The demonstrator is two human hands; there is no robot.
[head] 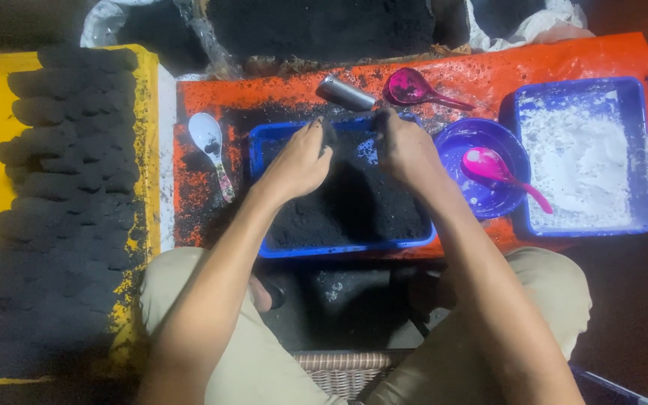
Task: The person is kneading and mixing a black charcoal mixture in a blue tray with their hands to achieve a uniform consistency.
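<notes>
Both hands, left hand (299,161) and right hand (406,150), are pinching narrow over the blue tray (339,247) of black powder (354,206), sitting dead center; metal tube (345,93) lying at 12 o'clock, pink spoon (500,171) resting at 3.

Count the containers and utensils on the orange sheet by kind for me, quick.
Blue rectangular trays: 2, one with black powder, one with white powder
Round purple bowl: 1
Spoons: 3, one white, one magenta on the sheet, one magenta in the bowl
Metal cylinder: 1
Total: 7
</notes>
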